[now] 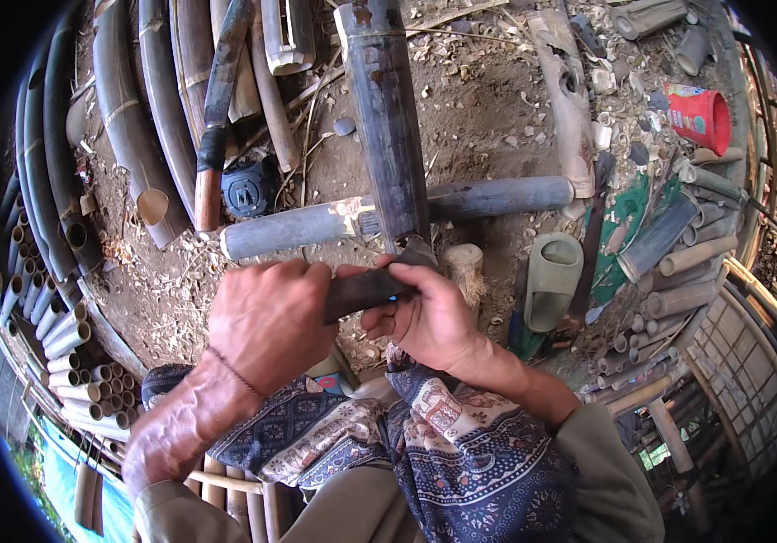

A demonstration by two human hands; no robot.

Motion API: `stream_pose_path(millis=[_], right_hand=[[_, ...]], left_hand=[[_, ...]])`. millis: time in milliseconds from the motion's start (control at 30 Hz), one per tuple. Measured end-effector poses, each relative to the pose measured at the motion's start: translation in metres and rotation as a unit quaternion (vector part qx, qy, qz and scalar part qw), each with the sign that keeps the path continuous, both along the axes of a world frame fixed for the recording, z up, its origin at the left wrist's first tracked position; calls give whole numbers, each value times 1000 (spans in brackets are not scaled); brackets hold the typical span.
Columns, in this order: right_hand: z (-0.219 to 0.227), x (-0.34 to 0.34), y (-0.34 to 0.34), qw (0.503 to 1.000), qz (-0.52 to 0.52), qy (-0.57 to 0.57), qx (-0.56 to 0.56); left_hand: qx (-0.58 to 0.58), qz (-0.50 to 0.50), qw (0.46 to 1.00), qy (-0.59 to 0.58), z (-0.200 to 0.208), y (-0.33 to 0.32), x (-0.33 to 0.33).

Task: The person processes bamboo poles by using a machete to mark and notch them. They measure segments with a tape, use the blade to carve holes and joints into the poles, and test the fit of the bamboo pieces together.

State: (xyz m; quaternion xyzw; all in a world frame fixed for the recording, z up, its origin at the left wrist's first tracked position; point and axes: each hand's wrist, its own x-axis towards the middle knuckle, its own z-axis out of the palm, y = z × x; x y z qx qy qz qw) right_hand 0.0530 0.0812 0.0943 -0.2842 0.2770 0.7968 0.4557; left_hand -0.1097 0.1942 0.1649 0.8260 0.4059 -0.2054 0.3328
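Observation:
Both my hands are closed round a short dark piece [360, 294] in front of my lap; its kind is not clear. My left hand [266, 312] wraps its left part with the knuckles up. With thumb and fingers, my right hand [434, 317] pinches the other end, where a small blue spot shows beneath. Just beyond my fingers is the near end of a thick dark bamboo pole [387, 127], pointing away from me. That pole lies across another bamboo length [289, 233] on the ground. A short wooden stake [465, 264] stands right of my right hand.
A long blade with a wooden handle [208, 199] leans at the left, beside a round blue object [246, 190] and several bamboo poles [122, 118]. To the right are an olive sandal [553, 282], a red container [701, 119] and stacked bamboo pieces [682, 262]. Chips litter the dirt.

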Motion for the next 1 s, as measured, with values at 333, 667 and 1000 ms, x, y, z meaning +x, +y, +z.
stream_pose_path(millis=[333, 667, 1000], right_hand=[[-3, -16, -4, 931, 278, -207, 118], [-12, 2, -14, 995, -55, 77, -24], [-42, 1, -50, 995, 70, 54, 51]], left_hand=[[-171, 288, 942, -39, -20, -73, -39], [95, -171, 980, 26, 17, 5, 29], [3, -184, 982, -33, -10, -9, -17]])
